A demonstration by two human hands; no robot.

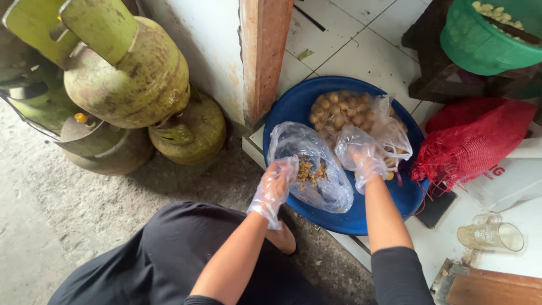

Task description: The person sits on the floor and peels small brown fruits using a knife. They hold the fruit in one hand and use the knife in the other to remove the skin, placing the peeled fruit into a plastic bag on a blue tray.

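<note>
Crowding the blue basin (293,107) — red mesh sack (471,141), gas cylinders (132,79), green basket (480,45).

Green gas cylinders (127,73) stand left — green basket (485,39), red mesh sack (471,141), glass mug (494,236) right.

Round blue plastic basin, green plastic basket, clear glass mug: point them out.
Round blue plastic basin (293,104), head view, bare left rim.
Green plastic basket (480,48), head view, outer wall.
Clear glass mug (491,236), head view, side of the body.
</note>
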